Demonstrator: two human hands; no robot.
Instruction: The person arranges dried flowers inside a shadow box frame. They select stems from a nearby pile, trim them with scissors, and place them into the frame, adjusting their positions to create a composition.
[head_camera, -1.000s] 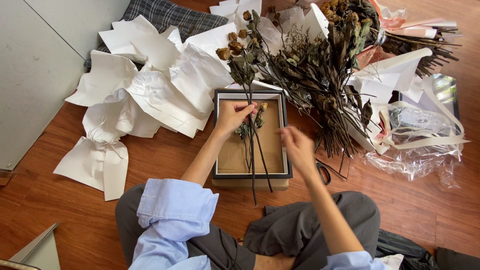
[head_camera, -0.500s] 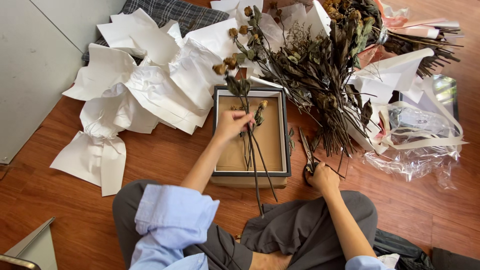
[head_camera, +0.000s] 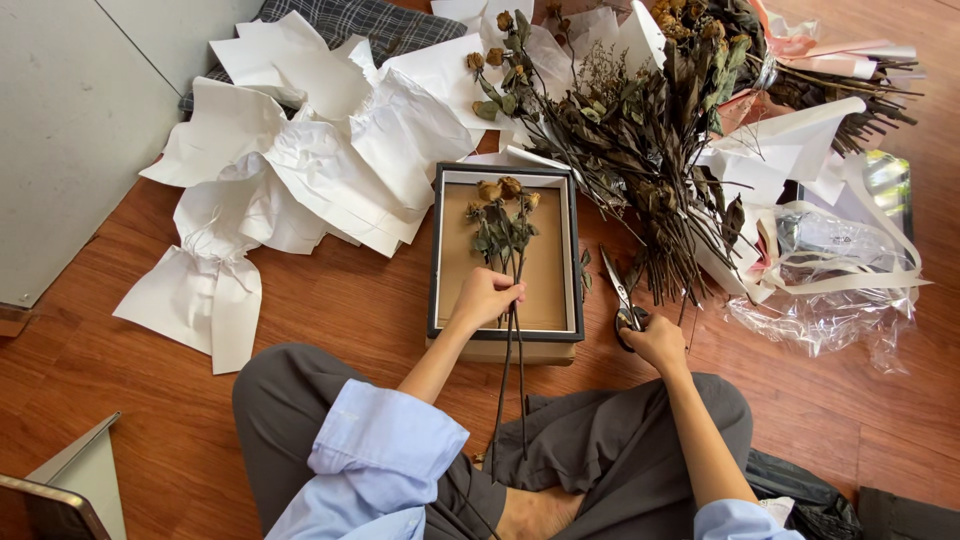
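- One shadow-box frame with a tan backing lay on the wood floor, and one pair of scissors lay just right of it.
- The left hand had its fingers curled tight around a small bunch of dried roses; three faded heads showed beyond the fingertips, inside the frame, while the long stems trailed back below the hand over the lap.
- The right hand was closed over the scissor handles; the blades pointed away from its fingers.
- Beyond the frame lay one large heap of dried flowers and several crumpled white paper sheets.
- Compared with half a second before, the left hand had drawn back toward the frame's near edge, and the rose heads had dropped from the far rim to inside the frame.
- The right hand stayed on the scissors.
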